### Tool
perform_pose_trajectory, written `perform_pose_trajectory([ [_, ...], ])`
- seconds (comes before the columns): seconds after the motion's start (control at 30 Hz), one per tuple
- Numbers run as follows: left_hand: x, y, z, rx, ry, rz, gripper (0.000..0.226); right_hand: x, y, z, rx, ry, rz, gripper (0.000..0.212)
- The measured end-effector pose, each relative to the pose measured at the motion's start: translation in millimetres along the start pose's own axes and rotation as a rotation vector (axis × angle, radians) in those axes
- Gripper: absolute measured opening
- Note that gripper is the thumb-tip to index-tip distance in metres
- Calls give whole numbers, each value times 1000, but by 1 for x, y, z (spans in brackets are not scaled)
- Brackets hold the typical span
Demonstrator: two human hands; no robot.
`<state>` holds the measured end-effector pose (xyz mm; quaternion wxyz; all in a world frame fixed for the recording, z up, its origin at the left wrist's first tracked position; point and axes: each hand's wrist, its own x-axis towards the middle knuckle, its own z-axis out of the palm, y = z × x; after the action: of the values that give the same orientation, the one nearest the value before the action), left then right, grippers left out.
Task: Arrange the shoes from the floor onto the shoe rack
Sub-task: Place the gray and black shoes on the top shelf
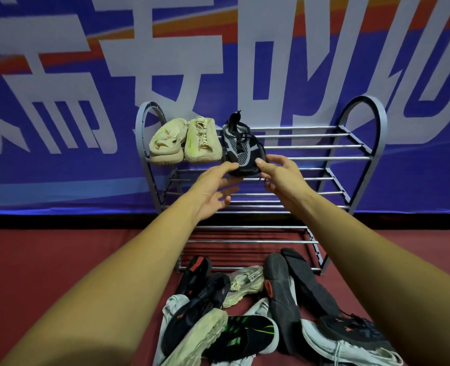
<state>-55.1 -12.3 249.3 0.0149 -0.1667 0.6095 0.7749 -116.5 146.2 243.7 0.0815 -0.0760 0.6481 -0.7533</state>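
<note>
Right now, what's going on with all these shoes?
A person is putting shoes on a rack. The left hand and right hand are at the toe of a black shoe on the top shelf, beside a beige pair. The left fingers are loose. Whether the right pinches the shoe is unclear. A pile waits on the floor.

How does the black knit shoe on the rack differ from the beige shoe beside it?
The black knit shoe is dark with a white pattern; the beige shoe is pale. The left hand and right hand touch the black knit shoe's toe; nothing touches the beige shoe. Both stand upright on the shoe rack's top shelf.
</note>
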Motion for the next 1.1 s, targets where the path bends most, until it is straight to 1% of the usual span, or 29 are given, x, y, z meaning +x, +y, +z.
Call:
perform_pose_trajectory([
  [0.07,1,1,3,-67,-12,22,26,-1,-1,-1,9,-10,-28,51],
  [0.17,8,3,6,-84,42,89,23,-3,-4,-3,26,-60,7,51],
  [0.2,10,2,8,-73,60,103,27,-3,-4,-3,18,-62,27,54],
  [0.27,14,-1,12,-65,100,109,42,-2,-3,-4,-57,-27,36,60],
  [0.33,16,-2,17,-88,135,103,48,-1,-5,-2,-111,27,19,58],
  [0.43,18,2,22,-147,153,103,34,-2,-10,2,-132,53,-21,53],
  [0.5,18,3,24,-177,145,107,20,-2,-13,3,-173,44,-44,53],
  [0.53,18,3,25,-175,139,101,17,-2,-13,3,-199,39,-46,53],
  [0.6,17,1,25,-136,125,83,20,1,-11,4,-239,43,-51,55],
  [0.7,15,3,24,-57,125,69,33,2,-8,7,-261,56,-54,62],
  [0.73,14,5,24,-38,132,73,33,1,-7,7,-261,51,-45,63],
  [0.77,12,5,24,-20,135,84,28,0,-7,5,-260,42,-35,62],
  [0.83,8,1,26,26,127,103,14,-3,-6,0,-278,24,-19,58],
  [0.87,5,-3,27,62,120,103,13,-5,-6,-3,-315,16,-15,54],
  [1.0,2,-28,25,215,87,68,17,-16,1,-22,-516,-32,-5,30],
  [1.1,1,-44,24,369,51,50,31,-23,17,-46,-706,-70,31,17],
])
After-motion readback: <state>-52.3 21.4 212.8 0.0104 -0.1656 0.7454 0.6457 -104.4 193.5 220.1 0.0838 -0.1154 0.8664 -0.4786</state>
